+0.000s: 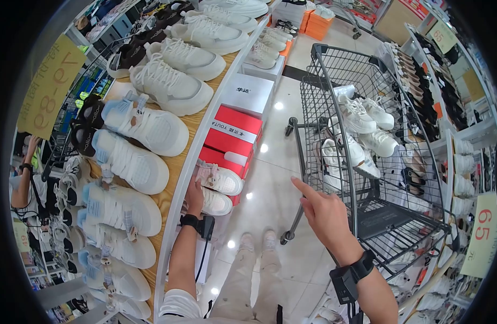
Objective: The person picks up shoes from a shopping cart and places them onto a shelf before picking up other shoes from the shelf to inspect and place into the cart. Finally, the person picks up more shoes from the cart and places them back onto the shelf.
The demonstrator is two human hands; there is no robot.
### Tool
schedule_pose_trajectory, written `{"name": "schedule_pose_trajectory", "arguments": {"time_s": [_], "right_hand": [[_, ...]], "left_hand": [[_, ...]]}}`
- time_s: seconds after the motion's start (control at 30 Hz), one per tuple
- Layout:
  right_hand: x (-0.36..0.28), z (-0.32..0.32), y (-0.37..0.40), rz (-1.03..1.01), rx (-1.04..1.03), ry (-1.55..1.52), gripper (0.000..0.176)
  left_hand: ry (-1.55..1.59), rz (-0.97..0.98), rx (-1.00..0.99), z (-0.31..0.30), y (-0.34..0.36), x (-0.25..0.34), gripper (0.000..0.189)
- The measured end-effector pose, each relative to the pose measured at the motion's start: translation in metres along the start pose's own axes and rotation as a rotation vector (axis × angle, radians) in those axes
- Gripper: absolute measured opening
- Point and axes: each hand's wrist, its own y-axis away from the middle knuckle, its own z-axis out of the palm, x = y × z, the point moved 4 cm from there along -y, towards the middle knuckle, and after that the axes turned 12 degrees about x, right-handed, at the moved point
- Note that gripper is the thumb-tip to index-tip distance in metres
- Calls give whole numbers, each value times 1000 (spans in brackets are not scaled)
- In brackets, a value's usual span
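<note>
Reaching beneath the wooden display shelf (178,164), the left hand (194,193) lies against the heel of a white sneaker (220,179) just below red shoe boxes (229,135); I cannot tell whether it grips. The right hand (325,213) is released, forefinger extended, just beside the shopping cart (323,102) containing pale trainers (362,116).

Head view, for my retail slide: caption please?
Left hand at white sneakers below the shelf; right hand open beside a wire cart.
</note>
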Motion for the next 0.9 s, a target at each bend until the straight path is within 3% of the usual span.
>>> {"name": "schedule_pose_trajectory", "arguments": {"time_s": [0.27, 0.33, 0.43, 0.57, 0.63, 0.77, 0.83, 0.87, 0.9], "right_hand": [[-7, -1, -3, -34, 23, -49, 46], [-7, 1, -2, -43, 34, -60, 45], [-9, 3, -3, -61, 35, -80, 42], [-11, 5, -4, -25, -27, -76, 40], [-13, 7, -3, -20, -45, -91, 38], [-17, 9, -3, -44, -87, -129, 32], [-15, 12, 0, -43, -85, -143, 30], [-14, 16, 1, -63, -94, -145, 29], [-13, 18, 2, -87, -100, -146, 27]], "left_hand": [[28, 105, 134, -13, -11, 4, 14], [43, -33, 119, -18, -11, 2, 15], [-65, -1, 171, -19, -8, -1, 15], [33, 64, 243, -16, -11, 3, 14], [-46, -56, 156, -16, -10, 4, 17], [11, -98, 176, -21, -3, 2, 25], [-31, -159, 143, -35, 12, 11, 39], [8, -110, 161, -37, 25, 14, 48], [-36, 40, 203, -41, 44, 23, 44]]}}
